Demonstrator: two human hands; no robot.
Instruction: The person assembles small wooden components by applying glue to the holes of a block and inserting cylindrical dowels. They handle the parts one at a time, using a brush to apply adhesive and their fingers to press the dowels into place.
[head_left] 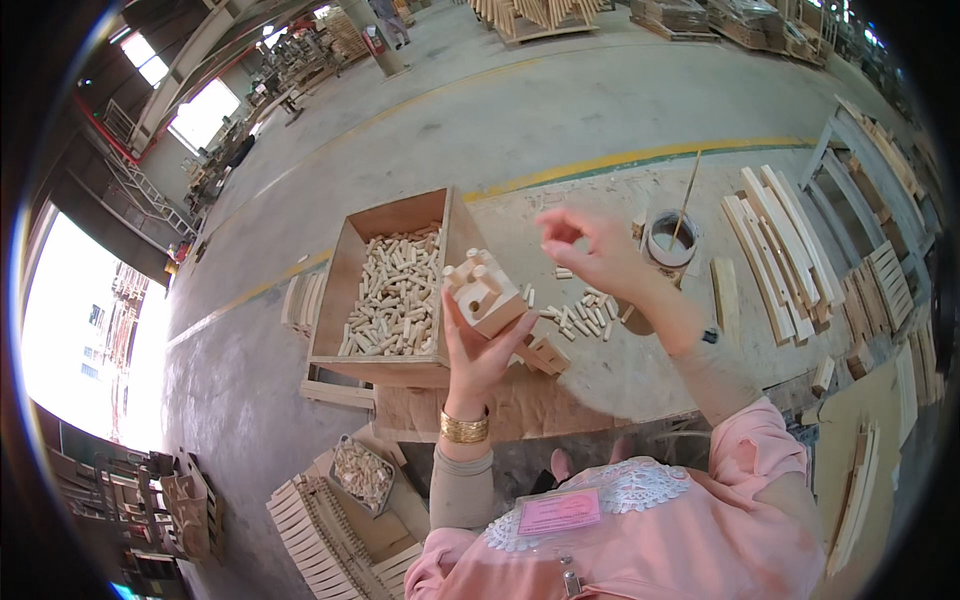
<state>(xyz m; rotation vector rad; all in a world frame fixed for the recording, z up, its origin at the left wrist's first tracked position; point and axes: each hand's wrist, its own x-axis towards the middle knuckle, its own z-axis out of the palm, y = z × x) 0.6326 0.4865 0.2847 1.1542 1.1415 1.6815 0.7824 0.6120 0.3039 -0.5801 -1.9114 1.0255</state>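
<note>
My left hand point(480, 355) holds a pale wooden block point(487, 297) upright above the workbench; short dowels stick out of its end and one hole shows. My right hand point(590, 245) hovers a little to the right and above the block, its fingers pinched together; whether a dowel is between them is too blurred to tell. Loose dowels point(585, 315) lie scattered on the bench just below that hand.
An open wooden box point(345, 270) full of dowels stands at the left of the bench point(620, 370). A glue pot with a stick point(670, 238) sits behind the loose dowels. Wooden slats point(785, 245) are stacked to the right, more slats point(310, 530) and a small dowel tray point(362, 473) lie lower left.
</note>
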